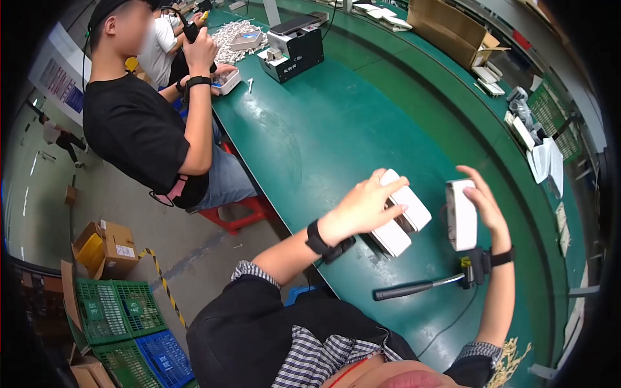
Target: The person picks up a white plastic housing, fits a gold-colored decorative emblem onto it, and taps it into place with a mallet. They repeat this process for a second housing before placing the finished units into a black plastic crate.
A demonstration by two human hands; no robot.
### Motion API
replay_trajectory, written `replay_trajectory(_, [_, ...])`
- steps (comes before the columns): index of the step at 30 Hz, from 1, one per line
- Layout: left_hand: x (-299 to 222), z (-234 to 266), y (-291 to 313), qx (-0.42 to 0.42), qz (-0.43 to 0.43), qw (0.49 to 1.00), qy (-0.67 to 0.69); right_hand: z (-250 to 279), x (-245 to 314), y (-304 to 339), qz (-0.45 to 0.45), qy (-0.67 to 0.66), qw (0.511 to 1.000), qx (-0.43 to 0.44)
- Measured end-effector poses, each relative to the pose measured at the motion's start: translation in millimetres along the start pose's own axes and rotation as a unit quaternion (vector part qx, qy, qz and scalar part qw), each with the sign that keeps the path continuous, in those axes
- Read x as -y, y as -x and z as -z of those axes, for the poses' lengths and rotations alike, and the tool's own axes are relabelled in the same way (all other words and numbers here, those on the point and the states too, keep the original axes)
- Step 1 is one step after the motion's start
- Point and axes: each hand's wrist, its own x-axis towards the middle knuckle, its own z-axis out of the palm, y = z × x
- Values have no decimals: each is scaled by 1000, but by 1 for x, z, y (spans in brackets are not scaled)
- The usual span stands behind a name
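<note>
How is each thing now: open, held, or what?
Left hand: touching a white rectangular plastic case
Right hand: index finger extended, touching another white plastic case
Black-handled tool with metal rod: not held
Brown cardboard box at far side: open
Brown cardboard box on floor: open
Red plastic stool: sat on

We are losing part of the two rounded white rectangular casings [415, 208] under the left hand [362, 205], and we are finding the heaped white pieces [226, 39] too tiny to identify.
</note>
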Motion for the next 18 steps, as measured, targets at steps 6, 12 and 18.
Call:
replay_trajectory(6, [-37,-49,9,-87,4,996,-9,-16,-22,-15,-93,-10,995,-27])
replay_trajectory(12, [-48,-58,23,-34,-38,997,60,-21,-4,47,-96,113,988,-41])
replay_trajectory(18, [-5,17,39,-125,-55,983,120,-79,39,160,-95,293,936,-169])
